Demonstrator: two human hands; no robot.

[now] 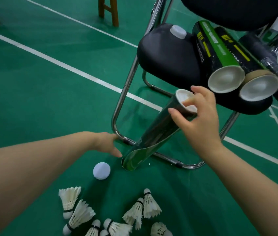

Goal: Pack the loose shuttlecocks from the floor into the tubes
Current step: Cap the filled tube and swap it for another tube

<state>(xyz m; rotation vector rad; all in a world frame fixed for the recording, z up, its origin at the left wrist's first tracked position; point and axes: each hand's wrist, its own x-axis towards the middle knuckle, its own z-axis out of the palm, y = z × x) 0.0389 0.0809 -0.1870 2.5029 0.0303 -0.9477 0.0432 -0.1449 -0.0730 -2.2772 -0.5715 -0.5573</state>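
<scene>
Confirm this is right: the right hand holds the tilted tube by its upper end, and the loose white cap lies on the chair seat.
Not quite. In the head view the loose white cap lies on the green floor, beside the tilted tube held by the right hand.

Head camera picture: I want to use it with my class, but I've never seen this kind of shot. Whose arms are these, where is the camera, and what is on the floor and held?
The camera sits on a person's head, looking down at their own bare arms. The right hand holds a tilted tube by its top, the lower end on the green floor. The left hand reaches toward that end, holding nothing. Loose shuttlecocks and a white cap lie on the floor. More tubes rest on a chair.
</scene>
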